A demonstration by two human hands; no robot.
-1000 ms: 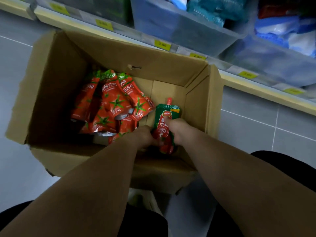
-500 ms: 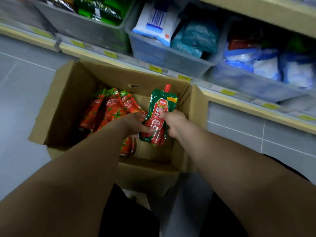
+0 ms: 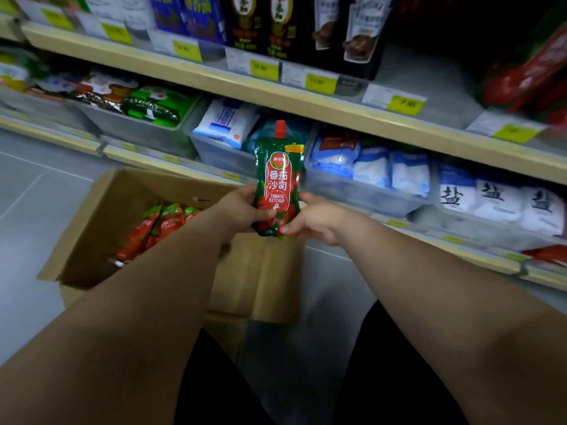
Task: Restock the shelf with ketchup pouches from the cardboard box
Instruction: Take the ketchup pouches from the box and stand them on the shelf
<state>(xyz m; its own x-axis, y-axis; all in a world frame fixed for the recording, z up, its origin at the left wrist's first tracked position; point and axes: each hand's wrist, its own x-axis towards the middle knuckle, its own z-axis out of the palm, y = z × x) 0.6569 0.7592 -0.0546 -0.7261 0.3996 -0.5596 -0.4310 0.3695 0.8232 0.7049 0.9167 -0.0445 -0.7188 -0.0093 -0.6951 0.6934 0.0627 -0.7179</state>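
A green and red ketchup pouch [image 3: 277, 182] with a red cap is held upright above the right end of the open cardboard box [image 3: 101, 222]. My left hand [image 3: 242, 211] grips its lower left side and my right hand [image 3: 316, 220] grips its lower right corner. Several more red ketchup pouches [image 3: 153, 231] lie in the box on the floor, partly hidden by my left forearm. The wooden shelf [image 3: 306, 99] runs across in front, with red pouches [image 3: 534, 72] blurred at its far right.
Clear plastic bins hold white and blue salt bags [image 3: 411, 176] and green packets [image 3: 153, 108] on the lower shelf. Dark bottles [image 3: 264, 23] stand on the upper shelf behind yellow price tags [image 3: 320, 84]. Grey tiled floor [image 3: 36, 185] lies left of the box.
Both hands lifted the ketchup pouch up out of the box and held it upright in front of the shelves. The view tilted up from the box to the shelves.
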